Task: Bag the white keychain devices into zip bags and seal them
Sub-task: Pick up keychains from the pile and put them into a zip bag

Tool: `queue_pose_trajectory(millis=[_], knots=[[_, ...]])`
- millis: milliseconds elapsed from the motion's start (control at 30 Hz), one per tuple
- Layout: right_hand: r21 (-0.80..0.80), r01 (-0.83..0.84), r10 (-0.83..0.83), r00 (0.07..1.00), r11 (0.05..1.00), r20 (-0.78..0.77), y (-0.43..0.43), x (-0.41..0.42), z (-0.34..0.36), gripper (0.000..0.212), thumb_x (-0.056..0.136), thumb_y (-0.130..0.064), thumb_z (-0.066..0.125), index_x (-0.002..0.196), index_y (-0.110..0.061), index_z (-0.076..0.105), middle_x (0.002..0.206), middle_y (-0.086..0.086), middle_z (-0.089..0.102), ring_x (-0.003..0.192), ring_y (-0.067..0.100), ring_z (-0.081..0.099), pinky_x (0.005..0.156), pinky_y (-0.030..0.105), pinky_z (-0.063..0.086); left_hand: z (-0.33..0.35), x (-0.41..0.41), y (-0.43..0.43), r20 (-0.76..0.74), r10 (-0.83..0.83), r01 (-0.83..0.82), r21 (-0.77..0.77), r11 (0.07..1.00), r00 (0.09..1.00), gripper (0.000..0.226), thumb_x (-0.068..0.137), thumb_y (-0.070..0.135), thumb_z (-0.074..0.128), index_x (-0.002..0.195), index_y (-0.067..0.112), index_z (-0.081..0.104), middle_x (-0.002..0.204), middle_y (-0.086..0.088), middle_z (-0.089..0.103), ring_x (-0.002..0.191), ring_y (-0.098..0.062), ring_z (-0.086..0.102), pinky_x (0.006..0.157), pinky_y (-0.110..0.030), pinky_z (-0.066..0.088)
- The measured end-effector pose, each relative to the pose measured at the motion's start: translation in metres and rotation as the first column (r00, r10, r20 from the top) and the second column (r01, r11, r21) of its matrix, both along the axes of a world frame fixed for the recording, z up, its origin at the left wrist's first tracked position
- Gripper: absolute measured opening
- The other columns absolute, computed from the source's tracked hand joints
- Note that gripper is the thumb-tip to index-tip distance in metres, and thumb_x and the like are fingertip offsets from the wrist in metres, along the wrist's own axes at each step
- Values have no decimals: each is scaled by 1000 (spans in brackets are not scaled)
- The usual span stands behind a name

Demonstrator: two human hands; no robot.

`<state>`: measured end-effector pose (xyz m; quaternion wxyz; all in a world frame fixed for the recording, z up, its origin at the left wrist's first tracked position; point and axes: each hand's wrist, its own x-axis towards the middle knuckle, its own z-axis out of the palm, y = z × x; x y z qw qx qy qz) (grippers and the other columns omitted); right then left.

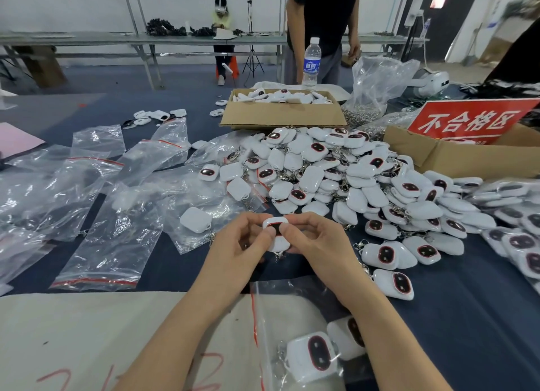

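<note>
My left hand (244, 244) and my right hand (314, 241) together pinch one white keychain device (276, 228) with a dark red-rimmed window, held above the table at centre. Its metal clip hangs below my fingers. Under my right forearm lies a zip bag (295, 311) with a red seal strip, holding two white devices (314, 355). A large heap of loose white devices (350, 180) covers the table beyond my hands. Several empty zip bags (111, 244) lie spread to the left; one holds a single device (195, 219).
A cardboard box (282, 114) of devices stands behind the heap, with a water bottle (311, 63) beyond it. At right, another carton (455, 156) carries a red sign (470, 121). Bagged devices (514, 209) pile at far right. A person (321, 16) stands across the table.
</note>
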<state>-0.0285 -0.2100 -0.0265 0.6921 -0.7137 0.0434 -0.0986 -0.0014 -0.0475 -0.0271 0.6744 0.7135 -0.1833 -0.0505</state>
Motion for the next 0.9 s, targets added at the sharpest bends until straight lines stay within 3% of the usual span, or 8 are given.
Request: queue_pose_trajectory(millis=[200,400,567,733,900], knots=[[-41,37,-38,999,998,-29,1,1,-2,7,89,-19,74,92,-24,74,82,-7,77,75,1,69,78,22,57,-1,0,0,25,3,-4,43,999,1000,17,98,16,63,105,30,69,79,10,67,77,-8,61,79,-39,54],[20,20,-20,1000,1000,-10,1,0,-2,7,87,-22,76,93,-25,74,90,-1,78,93,23,73,91,41,58,-2,-1,1,73,-21,10,147,989,997,28,95,16,67,113,38,64,90,15,69,85,-4,64,78,-17,49],[-2,-18,18,1000,1000,4,0,-1,-2,21,90,-19,73,85,-39,77,92,-5,78,92,21,72,85,36,61,-4,-1,2,110,-5,-15,181,983,994,29,95,20,67,117,38,61,97,14,71,92,-6,67,81,-20,51],[5,-30,30,1000,1000,5,-2,0,-4,12,92,-15,71,93,-27,74,94,-2,77,91,20,73,82,32,61,-6,-3,2,123,7,-36,232,972,992,33,96,22,66,126,34,60,100,12,73,94,-6,68,86,-27,54],[17,-40,40,999,999,1,-2,2,-6,13,92,-14,71,93,-27,74,92,-1,78,90,18,73,80,29,61,-4,-3,1,138,-13,-21,246,969,990,32,96,17,65,125,32,63,100,10,74,95,-7,69,87,-24,53]])
